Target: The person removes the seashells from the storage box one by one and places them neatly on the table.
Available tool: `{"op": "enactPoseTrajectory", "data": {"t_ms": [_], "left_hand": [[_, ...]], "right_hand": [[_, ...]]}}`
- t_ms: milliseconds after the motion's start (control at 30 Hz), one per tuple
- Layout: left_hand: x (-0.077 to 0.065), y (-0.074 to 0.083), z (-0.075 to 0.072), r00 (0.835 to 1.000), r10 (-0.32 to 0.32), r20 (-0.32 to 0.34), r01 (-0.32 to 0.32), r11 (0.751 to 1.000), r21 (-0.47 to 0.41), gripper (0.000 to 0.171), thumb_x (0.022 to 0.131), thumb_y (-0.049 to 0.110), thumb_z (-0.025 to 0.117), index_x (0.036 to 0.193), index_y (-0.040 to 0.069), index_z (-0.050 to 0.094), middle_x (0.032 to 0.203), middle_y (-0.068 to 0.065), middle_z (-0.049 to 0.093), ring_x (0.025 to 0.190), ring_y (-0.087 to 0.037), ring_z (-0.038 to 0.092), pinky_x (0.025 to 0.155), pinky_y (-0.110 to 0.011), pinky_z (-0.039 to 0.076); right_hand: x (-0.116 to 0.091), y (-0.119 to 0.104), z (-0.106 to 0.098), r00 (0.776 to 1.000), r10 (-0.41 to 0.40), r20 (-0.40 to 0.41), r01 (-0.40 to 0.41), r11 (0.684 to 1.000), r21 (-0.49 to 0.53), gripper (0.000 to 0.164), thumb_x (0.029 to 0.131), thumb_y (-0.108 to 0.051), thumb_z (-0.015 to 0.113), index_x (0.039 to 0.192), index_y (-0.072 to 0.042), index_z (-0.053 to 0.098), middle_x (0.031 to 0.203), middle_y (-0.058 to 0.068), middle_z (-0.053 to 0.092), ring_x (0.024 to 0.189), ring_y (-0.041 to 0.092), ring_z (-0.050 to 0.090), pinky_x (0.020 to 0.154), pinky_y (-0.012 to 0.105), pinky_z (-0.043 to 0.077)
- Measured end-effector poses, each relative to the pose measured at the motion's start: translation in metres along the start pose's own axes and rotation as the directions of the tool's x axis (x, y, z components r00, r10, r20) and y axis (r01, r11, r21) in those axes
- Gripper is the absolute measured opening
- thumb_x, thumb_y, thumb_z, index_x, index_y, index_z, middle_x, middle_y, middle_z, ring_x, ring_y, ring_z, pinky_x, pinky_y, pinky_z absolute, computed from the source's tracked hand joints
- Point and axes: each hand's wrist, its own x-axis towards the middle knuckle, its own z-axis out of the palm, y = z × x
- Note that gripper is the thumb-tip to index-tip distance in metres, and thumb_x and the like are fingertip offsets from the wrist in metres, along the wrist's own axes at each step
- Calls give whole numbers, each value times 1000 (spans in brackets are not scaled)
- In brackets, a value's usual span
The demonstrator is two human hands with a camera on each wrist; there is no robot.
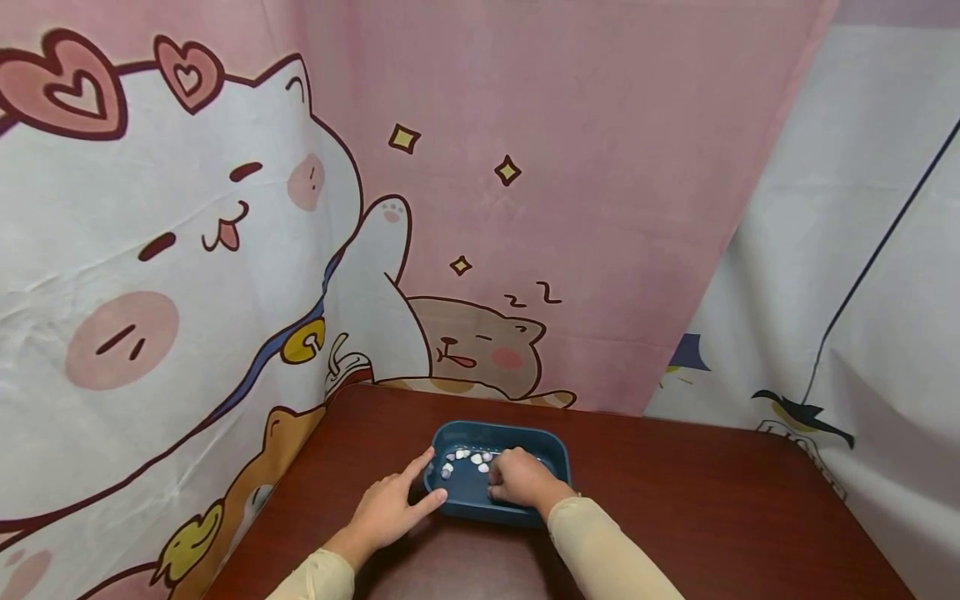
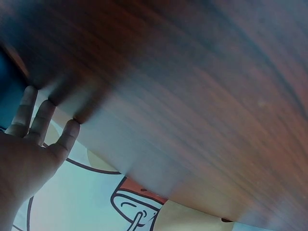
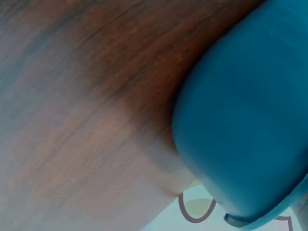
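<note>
A blue plastic basin [image 1: 498,512] with rounded corners sits on the table. Several small white and pale purple pebble-like pieces [image 1: 447,471] lie on its floor, mostly at the left and back. My left hand [image 1: 393,504] is at the basin's left end, thumb and index finger spread along the rim; in the left wrist view its other fingers [image 2: 44,118] extend over the table. Reaching down inside the basin's right half, my right hand [image 1: 521,479] has its fingers curled close to the pieces. Its fingertips are mostly hidden, and I cannot tell whether they pinch a piece.
The dark red-brown wooden table [image 1: 675,500] extends to both sides of the basin. Behind it and at the left hangs a pink and white cloth [image 1: 600,208] printed with cartoon animals. A white cloth [image 1: 862,292] hangs at the right.
</note>
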Motion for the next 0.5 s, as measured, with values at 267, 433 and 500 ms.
{"op": "enactPoseTrajectory", "data": {"t_ms": [267, 433, 500], "left_hand": [[0, -1, -2, 1000, -12, 2, 12, 1000, -10, 82, 98, 70, 62, 166, 32, 39, 147, -16, 67, 121, -38, 69, 103, -71, 52], [0, -1, -1, 1000, 3, -9, -3, 1000, 1, 82, 98, 70, 63, 166, 30, 39, 147, -16, 67, 120, -38, 70, 101, -70, 53], [0, -1, -1, 1000, 6, -12, -6, 1000, 4, 83, 98, 70, 63, 167, 30, 39, 148, -16, 67, 121, -38, 70, 101, -71, 53]], "right_hand": [[-9, 2, -7, 998, 34, -47, -29, 994, 109, 9, 90, -21, 86, 90, -15, 79, 82, -6, 72, 73, 7, 60, 70, 30, 58], [-33, 19, -47, 981, 20, -195, 13, 986, 169, 9, 92, -19, 84, 97, -14, 78, 88, -6, 74, 79, 5, 65, 72, 26, 59], [-49, 35, -68, 961, 64, -270, -13, 982, 187, 8, 92, -20, 83, 96, -15, 78, 87, -8, 74, 79, 5, 66, 70, 25, 57]]}}
